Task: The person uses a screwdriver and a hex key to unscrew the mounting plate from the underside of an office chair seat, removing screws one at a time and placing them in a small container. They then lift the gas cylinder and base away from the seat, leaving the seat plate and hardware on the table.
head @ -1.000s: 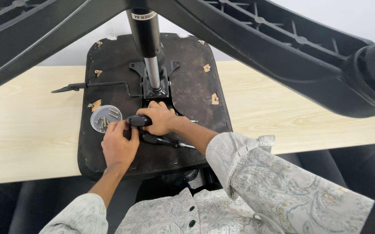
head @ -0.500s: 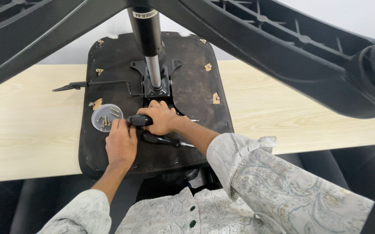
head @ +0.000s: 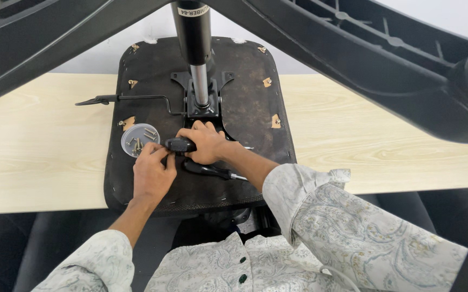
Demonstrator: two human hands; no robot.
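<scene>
Both hands meet on the upturned chair seat lying on the table. Right hand curls closed around a black knob; left hand pinches its end, seemingly gripping. Just left sits a round clear lid of screws; a white label marks the gas cylinder.

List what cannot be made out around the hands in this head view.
- What the black knob fastens to: hidden by the right hand.
- Left hand fingertips' contact: hidden behind the knuckles.
- Screws in the clear dish: too small to count.
- Screwdriver tip: partly under the forearm.
</scene>
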